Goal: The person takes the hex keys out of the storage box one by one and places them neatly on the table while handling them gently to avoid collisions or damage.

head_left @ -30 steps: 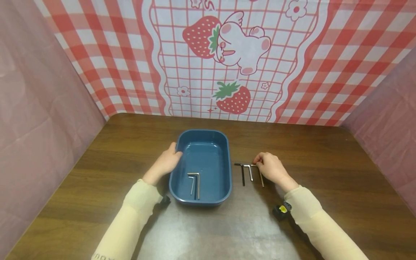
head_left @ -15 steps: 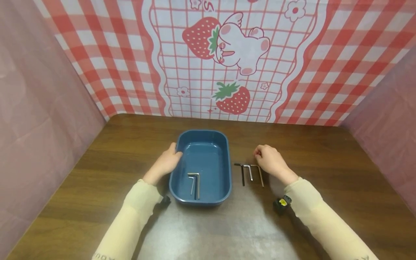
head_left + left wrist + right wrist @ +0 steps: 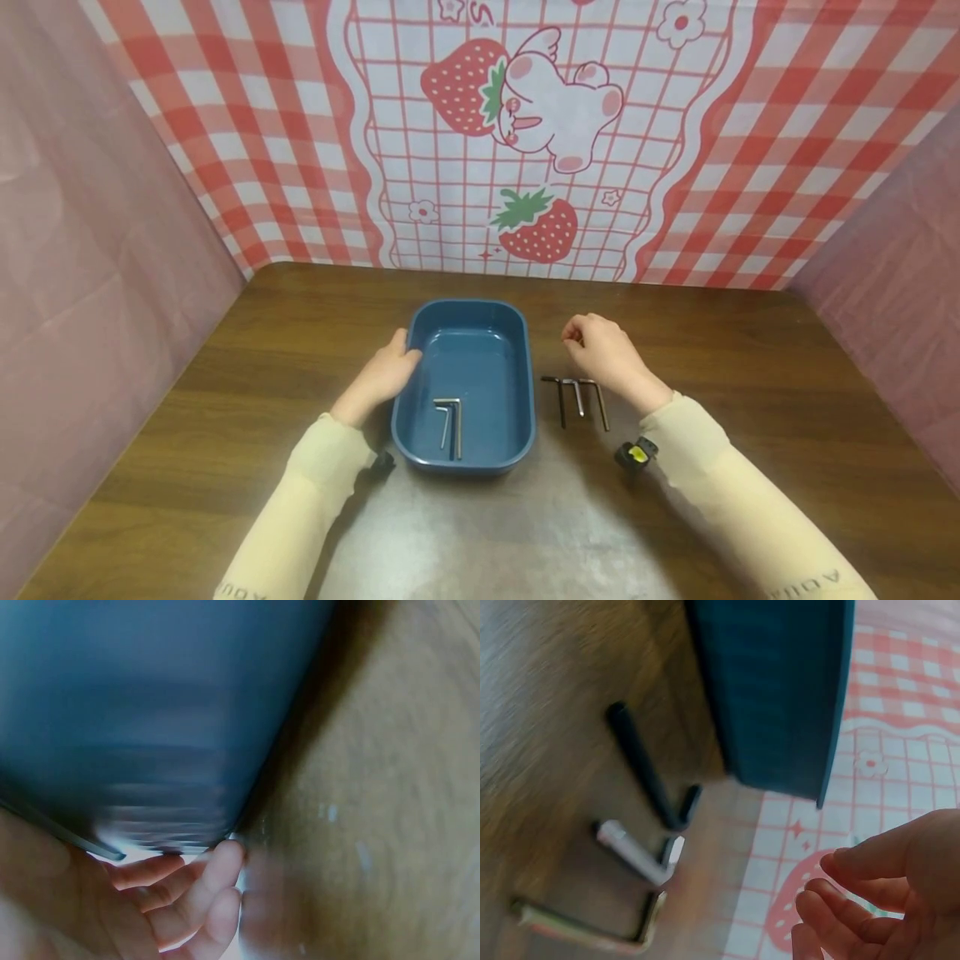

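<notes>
My left hand (image 3: 382, 371) grips the left rim of a deep blue rectangular tray (image 3: 527, 367); in the left wrist view its fingers (image 3: 214, 881) curl at the outer wall. L-shaped hex keys lie near the tray's front inside: a bronze one (image 3: 459, 429), a smaller silver one (image 3: 445, 427) and a black one between them. Right of the tray, three more sit in a row on the table: black (image 3: 561, 404), silver (image 3: 577, 398) and bronze (image 3: 602, 407). Above and behind this row hovers my right hand (image 3: 607, 354), fingers loosely bent, nothing held.
The brown wooden table (image 3: 315, 308) ends at a red-and-white checked cloth (image 3: 675, 167) with strawberry prints. Pink cloth (image 3: 127, 208) hangs at both sides. Light glare shows on the tabletop in front of the tray.
My right hand has come up off the row of hex keys and shifted back and left, towards the tray. My left hand, the tray and the keys stay where they were.
</notes>
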A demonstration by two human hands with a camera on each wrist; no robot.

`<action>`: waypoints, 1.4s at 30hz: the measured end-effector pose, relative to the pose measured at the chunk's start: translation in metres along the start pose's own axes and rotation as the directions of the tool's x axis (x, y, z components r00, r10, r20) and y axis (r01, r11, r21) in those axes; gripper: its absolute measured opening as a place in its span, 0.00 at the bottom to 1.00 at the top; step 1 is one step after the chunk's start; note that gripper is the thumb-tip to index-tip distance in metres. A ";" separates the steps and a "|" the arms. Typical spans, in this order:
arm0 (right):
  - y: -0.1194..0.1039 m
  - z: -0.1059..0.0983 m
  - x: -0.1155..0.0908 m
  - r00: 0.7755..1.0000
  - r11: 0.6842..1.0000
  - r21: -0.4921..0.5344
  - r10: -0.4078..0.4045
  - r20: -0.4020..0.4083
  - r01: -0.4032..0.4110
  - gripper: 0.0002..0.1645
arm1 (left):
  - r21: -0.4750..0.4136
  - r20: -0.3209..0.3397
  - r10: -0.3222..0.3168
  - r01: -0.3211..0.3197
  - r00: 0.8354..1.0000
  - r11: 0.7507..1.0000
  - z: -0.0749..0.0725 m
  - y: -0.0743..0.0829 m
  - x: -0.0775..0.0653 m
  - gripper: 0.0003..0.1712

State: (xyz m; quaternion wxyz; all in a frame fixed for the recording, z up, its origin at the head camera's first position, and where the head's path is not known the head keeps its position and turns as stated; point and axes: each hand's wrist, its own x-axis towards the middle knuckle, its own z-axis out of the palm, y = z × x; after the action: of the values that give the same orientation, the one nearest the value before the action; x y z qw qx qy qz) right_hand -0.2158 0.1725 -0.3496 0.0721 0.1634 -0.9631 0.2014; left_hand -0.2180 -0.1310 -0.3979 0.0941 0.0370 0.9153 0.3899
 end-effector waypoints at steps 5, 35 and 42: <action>-0.018 -0.001 0.007 1.000 1.000 0.020 -0.021 0.001 0.021 0.06 | -0.001 -0.008 0.004 -0.004 1.000 1.000 0.000 0.000 0.000 0.25; -0.099 0.033 0.012 0.972 0.987 0.015 -0.160 0.174 0.159 0.04 | -0.004 0.003 -0.011 0.011 1.000 1.000 0.000 0.001 0.001 0.26; -0.109 0.044 0.009 0.951 0.983 0.001 -0.180 0.253 0.186 0.04 | -0.001 0.001 -0.001 0.001 1.000 1.000 0.001 -0.001 0.001 0.26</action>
State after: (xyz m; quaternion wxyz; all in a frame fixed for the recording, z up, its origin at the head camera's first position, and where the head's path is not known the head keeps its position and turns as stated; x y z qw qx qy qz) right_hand -0.1901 0.0571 -0.3482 -0.0305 0.2752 -0.9474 0.1606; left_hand -0.2189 -0.1307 -0.3993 0.0946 0.0366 0.9150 0.3905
